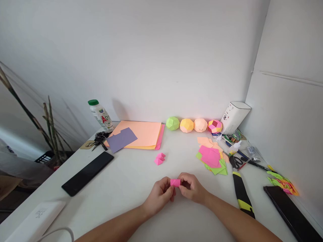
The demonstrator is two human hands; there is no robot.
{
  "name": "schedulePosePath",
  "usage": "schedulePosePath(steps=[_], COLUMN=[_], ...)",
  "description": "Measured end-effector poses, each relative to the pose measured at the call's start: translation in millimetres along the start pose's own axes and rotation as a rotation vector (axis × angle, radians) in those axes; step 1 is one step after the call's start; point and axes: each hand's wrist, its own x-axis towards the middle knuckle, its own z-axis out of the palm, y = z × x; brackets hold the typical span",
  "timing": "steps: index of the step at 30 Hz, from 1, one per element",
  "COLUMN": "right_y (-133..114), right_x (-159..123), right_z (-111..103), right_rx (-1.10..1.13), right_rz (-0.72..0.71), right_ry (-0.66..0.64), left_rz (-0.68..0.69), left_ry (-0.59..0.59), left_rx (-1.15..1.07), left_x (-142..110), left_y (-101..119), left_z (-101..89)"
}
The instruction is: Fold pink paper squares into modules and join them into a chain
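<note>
Both my hands meet near the front middle of the white table (131, 174) and pinch a small folded pink paper piece (175, 182) between them. My left hand (159, 195) grips its left side with curled fingers. My right hand (192, 188) holds the right side, fingers closed round it. Just beyond them lie two small folded pink paper units (159, 158). A loose pile of pink, green and orange paper squares (212, 158) lies to the right.
Several paper balls (186, 125) line the back wall by a white box (234, 117). Orange sheets with a purple piece (137, 134), a bottle (101, 115), keys (99, 138), a black phone (87, 172), scissors (237, 162), a utility knife (241, 191) and a dark tablet (292, 211) lie around.
</note>
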Motion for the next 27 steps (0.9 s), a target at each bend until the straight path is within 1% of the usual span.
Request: schedulePosePath(steps=[4, 8, 11, 17, 20, 23, 27], right_y=[-1.4, -2.0, 0.4, 5.7, 5.0, 4.6, 6.0], right_x=[0.7, 0.9, -0.3, -1.8, -1.5, -1.3, -1.5], right_z=[1.6, 3.2, 3.7, 1.8, 0.2, 0.1, 2.7], right_rx=[-0.026, -0.07, -0.071, -0.031, 0.013, 0.047, 0.026], right_rz=[-0.012, -0.014, -0.022, 0.04, 0.076, 0.082, 0.047], right_ry=[-0.003, 0.032, 0.018, 0.03, 0.037, 0.048, 0.045], left_rz=[0.026, 0.033, 0.039, 0.053, 0.041, 0.035, 0.054], left_ry=[-0.022, -0.022, -0.034, -0.017, 0.008, 0.029, -0.028], left_rx=[0.044, 0.081, 0.1, 0.06, -0.007, -0.075, -0.096], left_x=[-0.2, 0.5, 0.9, 0.8, 1.1, 1.5, 2.4], left_y=[-1.3, -2.5, -2.0, -2.5, -3.2, -2.7, -1.6], left_z=[0.4, 1.9, 2.9, 2.6, 1.6, 0.6, 0.6])
